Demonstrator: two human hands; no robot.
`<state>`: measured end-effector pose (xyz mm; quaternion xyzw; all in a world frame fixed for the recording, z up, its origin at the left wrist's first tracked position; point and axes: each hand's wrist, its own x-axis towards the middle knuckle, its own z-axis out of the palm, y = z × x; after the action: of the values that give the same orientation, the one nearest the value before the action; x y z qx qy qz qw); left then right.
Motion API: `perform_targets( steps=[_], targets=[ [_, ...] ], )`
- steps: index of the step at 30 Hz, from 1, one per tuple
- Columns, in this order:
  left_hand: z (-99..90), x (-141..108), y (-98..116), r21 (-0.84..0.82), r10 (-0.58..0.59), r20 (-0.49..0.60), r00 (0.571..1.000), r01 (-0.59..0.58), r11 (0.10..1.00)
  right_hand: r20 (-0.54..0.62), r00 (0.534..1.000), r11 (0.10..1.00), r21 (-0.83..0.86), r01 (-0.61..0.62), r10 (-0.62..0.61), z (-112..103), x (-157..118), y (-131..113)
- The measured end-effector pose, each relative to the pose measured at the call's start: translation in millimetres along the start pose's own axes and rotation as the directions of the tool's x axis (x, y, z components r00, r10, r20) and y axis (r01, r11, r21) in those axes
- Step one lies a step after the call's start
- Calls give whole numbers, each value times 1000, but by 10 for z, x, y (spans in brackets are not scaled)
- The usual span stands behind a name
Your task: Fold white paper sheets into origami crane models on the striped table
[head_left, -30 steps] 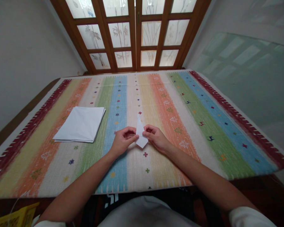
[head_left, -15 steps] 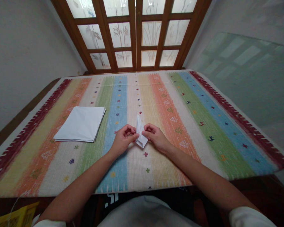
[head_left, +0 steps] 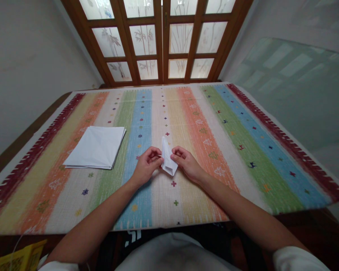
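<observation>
A small folded white paper (head_left: 168, 160) is held between my two hands near the middle of the table's front part, its narrow tip pointing away from me. My left hand (head_left: 148, 164) pinches its left edge between thumb and curled fingers. On the opposite side, my right hand (head_left: 186, 162) has thumb and fingers closed on the right edge. Layers of the fold show along the paper's left side and lower end. To the left lies a stack of flat white paper sheets (head_left: 96, 147).
A striped, patterned cloth (head_left: 214, 180) covers the table. Wooden doors with glass panes (head_left: 162, 45) stand beyond its far edge. A glass board (head_left: 296, 98) is at the right wall, and a yellow basket (head_left: 19, 258) sits below the table's front left corner.
The folded paper has tilted slightly, its tip shifting a little left and its lower end a little right. Both hands keep their hold with barely any movement.
</observation>
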<state>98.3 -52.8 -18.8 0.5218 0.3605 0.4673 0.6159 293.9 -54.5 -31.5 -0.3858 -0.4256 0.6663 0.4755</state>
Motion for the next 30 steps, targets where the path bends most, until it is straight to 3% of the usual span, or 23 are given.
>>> perform_targets(
  steps=[13,18,30],
  targets=[
    [-9,10,16,206,22,0,1000,-21,978,29,999,1000,-25,18,-17,6,-25,-39],
    [-29,0,-18,180,-25,36,999,18,983,48,998,999,-42,34,-32,0,-33,-32],
    [-19,11,-16,130,-36,-3,999,36,991,1,998,995,-79,64,-64,3,-40,-69]
  ],
)
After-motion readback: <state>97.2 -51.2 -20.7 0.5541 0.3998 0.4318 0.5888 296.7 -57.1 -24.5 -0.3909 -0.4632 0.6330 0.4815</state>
